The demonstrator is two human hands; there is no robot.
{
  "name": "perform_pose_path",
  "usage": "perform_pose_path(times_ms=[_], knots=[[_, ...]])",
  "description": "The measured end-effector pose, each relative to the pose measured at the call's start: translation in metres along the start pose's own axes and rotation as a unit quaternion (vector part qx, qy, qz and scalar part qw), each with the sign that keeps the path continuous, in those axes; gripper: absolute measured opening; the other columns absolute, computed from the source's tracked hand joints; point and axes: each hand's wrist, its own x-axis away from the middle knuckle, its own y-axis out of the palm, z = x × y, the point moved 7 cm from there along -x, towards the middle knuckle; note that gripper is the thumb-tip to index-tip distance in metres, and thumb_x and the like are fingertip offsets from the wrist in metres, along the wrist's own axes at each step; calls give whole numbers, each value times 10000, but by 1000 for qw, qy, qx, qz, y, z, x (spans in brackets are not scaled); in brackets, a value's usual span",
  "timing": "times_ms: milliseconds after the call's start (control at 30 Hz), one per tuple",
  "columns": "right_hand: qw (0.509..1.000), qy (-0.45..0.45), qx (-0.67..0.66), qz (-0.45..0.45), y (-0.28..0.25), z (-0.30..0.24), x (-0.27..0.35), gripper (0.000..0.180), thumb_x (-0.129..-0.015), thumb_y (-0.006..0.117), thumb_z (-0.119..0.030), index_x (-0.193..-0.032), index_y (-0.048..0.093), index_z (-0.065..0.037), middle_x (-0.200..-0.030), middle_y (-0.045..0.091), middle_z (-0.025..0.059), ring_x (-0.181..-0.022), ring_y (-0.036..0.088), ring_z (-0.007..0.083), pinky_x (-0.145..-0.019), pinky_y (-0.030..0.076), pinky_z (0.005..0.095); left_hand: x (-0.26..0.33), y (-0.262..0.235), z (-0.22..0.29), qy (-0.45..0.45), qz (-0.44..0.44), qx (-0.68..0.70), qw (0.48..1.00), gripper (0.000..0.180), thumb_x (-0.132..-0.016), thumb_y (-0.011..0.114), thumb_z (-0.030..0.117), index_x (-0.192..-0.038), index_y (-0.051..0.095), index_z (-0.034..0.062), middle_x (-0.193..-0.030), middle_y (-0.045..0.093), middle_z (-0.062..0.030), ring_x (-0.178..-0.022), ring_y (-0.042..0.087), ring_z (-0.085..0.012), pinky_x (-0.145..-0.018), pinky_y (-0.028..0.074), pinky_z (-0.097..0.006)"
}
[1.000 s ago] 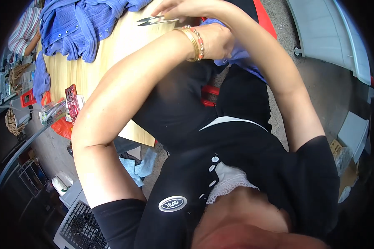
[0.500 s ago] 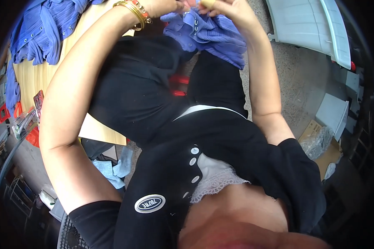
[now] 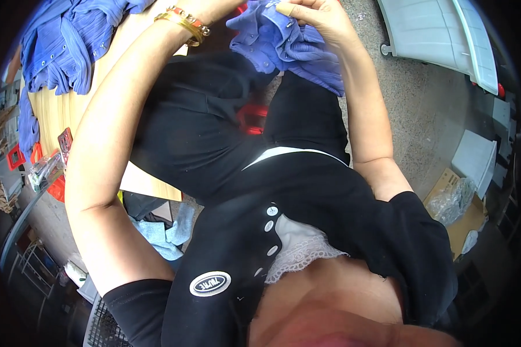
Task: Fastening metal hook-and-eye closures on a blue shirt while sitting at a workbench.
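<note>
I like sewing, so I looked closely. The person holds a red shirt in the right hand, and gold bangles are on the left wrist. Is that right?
Not quite. The shirt in the right hand is blue, not red, as the head view shows. The gold bangles are indeed on the left wrist.

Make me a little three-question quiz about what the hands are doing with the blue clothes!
1. True or false: the right hand grips the blue shirt.
2. What lies on the wooden table? A) a pile of blue garments B) a stack of plates
3. What is on the wrist of the left arm?

Key: 1 true; 2 A; 3 gold bangles.
</note>
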Motion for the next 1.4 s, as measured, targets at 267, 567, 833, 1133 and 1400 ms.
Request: perform_pose_path(times_ms=[267, 567, 833, 1133, 1400], knots=[[980, 6, -188, 72, -27, -4, 9, 150, -857, 683, -123, -947, 671, -3, -875, 680, 32, -755, 613, 89, -696, 480, 213, 13, 2, -29, -132, -100, -429, 888, 285, -859, 706, 309, -908, 649, 35, -739, 646, -47, -685, 617, -111, -624, 505, -270], [924, -270, -256, -94, -26, -54, 23, 151, -856, 674, -100, -961, 669, 8, -888, 679, 40, -771, 609, 87, -710, 463, 201, -26, 49, 14, 24, -27, -522, 852, 409, -870, 669, 359, -1035, 621, -12, -844, 651, -211, -827, 661, -304, -758, 510, -381], [977, -82, -109, 162, -65, -20, 28, 192, -827, 719, -138, -907, 690, 34, -814, 685, 49, -708, 605, 82, -662, 476, 203, -15, -1, 8, -64, -56, -247, 965, 245, -906, 669, 220, -1051, 673, 23, -894, 662, 21, -839, 576, -35, -751, 454, -183], [965, -171, 3, 199, -35, -31, 26, 131, -821, 734, -100, -847, 689, 20, -723, 666, 23, -627, 591, 52, -574, 474, 198, 5, -3, 28, -74, 60, -109, 989, 220, -843, 737, 144, -1019, 717, 13, -851, 709, -13, -747, 624, -44, -690, 490, -171], [894, -285, 153, 310, -7, -77, 55, 114, -761, 737, -53, -758, 635, -2, -643, 598, 41, -569, 569, 89, -540, 464, 240, 14, 8, 38, -42, 73, -124, 989, 248, -859, 715, 119, -1071, 696, -8, -900, 715, -45, -792, 640, -66, -729, 507, -182]])
